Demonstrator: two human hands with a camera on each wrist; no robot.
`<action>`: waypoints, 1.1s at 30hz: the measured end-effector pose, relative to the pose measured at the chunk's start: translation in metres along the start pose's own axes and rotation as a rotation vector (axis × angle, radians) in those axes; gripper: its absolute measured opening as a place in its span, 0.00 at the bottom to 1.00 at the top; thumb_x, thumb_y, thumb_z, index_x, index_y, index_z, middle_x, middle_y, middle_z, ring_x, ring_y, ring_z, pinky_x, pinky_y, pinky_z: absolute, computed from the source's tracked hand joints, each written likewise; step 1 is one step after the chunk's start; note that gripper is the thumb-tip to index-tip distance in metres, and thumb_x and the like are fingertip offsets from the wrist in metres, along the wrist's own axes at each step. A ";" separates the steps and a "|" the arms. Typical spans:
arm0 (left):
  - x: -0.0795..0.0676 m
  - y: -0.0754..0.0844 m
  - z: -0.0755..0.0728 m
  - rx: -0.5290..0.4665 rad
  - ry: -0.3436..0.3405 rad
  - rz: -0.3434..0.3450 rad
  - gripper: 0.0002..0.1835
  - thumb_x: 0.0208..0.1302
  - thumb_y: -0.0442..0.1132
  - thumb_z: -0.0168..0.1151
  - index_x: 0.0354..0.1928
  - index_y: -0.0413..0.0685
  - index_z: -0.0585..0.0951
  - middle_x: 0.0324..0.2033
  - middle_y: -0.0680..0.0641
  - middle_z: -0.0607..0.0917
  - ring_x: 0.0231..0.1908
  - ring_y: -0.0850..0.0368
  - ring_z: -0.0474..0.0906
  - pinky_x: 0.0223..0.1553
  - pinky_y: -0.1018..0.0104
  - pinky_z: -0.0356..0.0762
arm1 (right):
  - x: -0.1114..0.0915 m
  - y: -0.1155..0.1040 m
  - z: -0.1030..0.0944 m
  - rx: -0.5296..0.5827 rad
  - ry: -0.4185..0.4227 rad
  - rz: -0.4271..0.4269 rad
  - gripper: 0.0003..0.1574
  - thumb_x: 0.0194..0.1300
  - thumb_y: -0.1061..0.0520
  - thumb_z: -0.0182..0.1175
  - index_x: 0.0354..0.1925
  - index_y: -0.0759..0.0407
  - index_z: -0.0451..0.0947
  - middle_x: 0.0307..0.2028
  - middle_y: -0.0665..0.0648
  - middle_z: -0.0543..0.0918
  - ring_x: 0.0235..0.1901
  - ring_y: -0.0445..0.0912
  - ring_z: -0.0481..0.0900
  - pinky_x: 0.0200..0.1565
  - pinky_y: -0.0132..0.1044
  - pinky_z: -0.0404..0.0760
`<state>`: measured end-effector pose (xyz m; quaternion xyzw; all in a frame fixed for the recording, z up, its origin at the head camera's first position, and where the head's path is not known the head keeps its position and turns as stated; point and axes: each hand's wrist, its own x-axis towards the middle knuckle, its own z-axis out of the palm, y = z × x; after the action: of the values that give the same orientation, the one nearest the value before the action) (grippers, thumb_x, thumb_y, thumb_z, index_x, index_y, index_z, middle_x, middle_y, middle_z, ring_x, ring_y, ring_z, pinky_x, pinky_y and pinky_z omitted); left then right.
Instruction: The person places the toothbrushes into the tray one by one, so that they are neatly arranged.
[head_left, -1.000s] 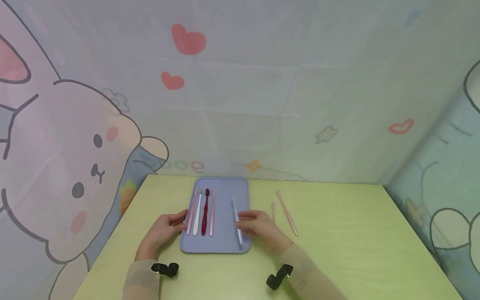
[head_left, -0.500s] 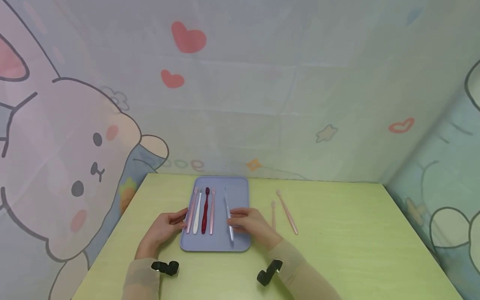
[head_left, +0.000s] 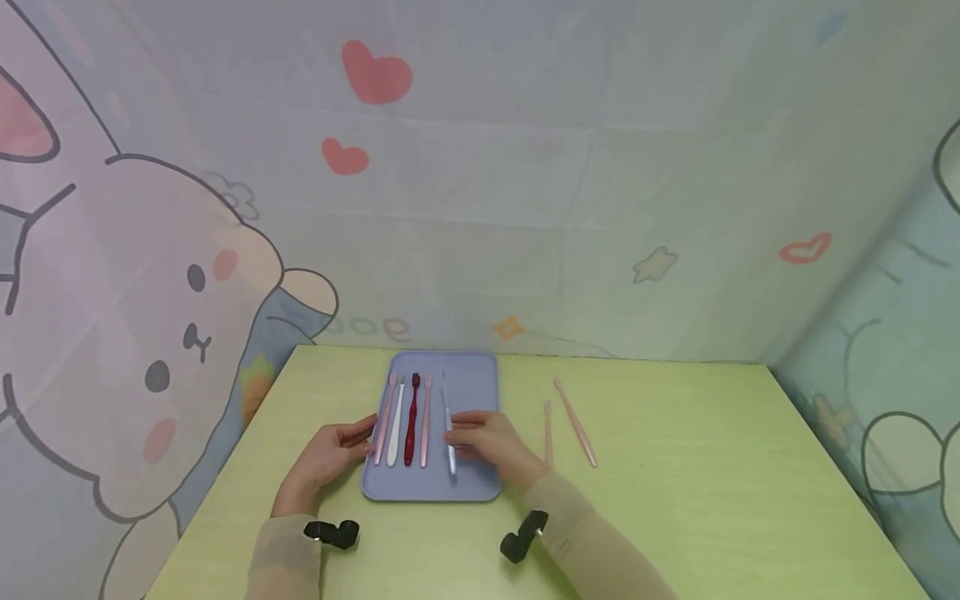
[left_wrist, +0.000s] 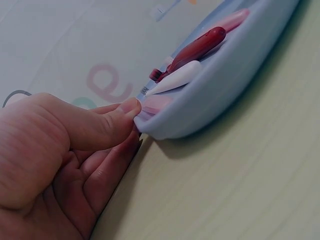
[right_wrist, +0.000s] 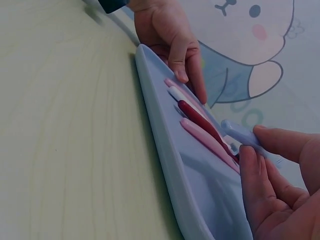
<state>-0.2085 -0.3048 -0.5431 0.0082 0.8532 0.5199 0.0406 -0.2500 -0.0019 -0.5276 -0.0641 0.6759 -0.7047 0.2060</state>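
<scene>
My right hand (head_left: 491,442) pinches a pale blue toothbrush (right_wrist: 240,133) between thumb and fingers, over the blue tray (head_left: 472,483). In the right wrist view this brush is raised above the tray floor. My left hand (head_left: 330,454) grips the tray's left rim, thumb on top, as the left wrist view shows. On the tray's left half lie a pink toothbrush (head_left: 384,425), a white toothbrush (head_left: 395,433), a dark red toothbrush (head_left: 411,425) and another pink toothbrush (head_left: 426,425), side by side, heads toward the far edge.
Right of the tray, two pink toothbrushes lie on the yellow-green table (head_left: 675,483): a longer-looking toothbrush (head_left: 576,423) at a slant and a toothbrush (head_left: 548,433) partly near my right wrist. A printed cloth backdrop (head_left: 525,167) stands behind the table.
My right hand has carried the pale blue toothbrush leftward across the tray, nearer the row of brushes, and it stands closer to parallel with them. My left hand has stayed on the rim.
</scene>
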 end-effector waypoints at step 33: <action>-0.001 0.002 0.000 -0.010 0.010 0.003 0.28 0.73 0.29 0.67 0.73 0.36 0.76 0.66 0.35 0.81 0.68 0.41 0.77 0.72 0.45 0.68 | 0.023 0.006 0.029 -0.047 0.133 -0.004 0.28 0.62 0.67 0.75 0.59 0.76 0.81 0.50 0.65 0.90 0.39 0.46 0.89 0.42 0.37 0.90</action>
<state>-0.2074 -0.3037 -0.5414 0.0069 0.8507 0.5243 0.0356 -0.2589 -0.0372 -0.5354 -0.0232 0.7043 -0.6919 0.1575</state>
